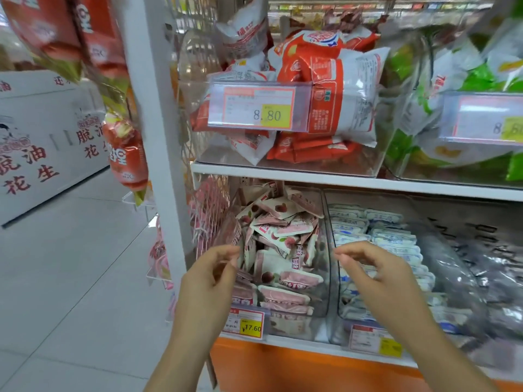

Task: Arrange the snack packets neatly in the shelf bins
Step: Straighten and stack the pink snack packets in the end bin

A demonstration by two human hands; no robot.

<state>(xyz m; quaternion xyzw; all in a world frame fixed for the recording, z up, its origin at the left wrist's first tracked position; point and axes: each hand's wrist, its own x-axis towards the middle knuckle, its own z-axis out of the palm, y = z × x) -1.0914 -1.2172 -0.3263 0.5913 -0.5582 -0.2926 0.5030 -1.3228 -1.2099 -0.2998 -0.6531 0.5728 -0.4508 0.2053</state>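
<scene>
A person's left hand (209, 275) and right hand (376, 274) hover in front of the lower shelf of a shop display, one on either side of a clear plastic bin (324, 213) heaped with small pink-and-white snack packets (283, 236). The fingers of both hands are loosely curled and hold nothing. The packets lie in a jumble inside the bin, between the two hands and just behind them. The left fingertips (230, 251) sit at the bin's left edge, just beside the nearest packet; whether they touch it cannot be told. The right fingertips (339, 254) hang at the bin's right wall, in front of a neighbouring clear bin of blue-and-white packets (392, 234) stacked in rows. A yellow-and-white price label marked 17.60 (246, 323) is fixed to the front of the pink packets' bin. On the shelf above, larger orange-and-white bags (325, 89) fill a clear bin carrying a label marked 8.80 (254, 108), with green-and-white bags (452, 80) in the bin to its right. Red snack bags (127, 157) hang left of the white shelf upright (152, 108), and white printed cartons (42, 137) stand on the floor beyond.
</scene>
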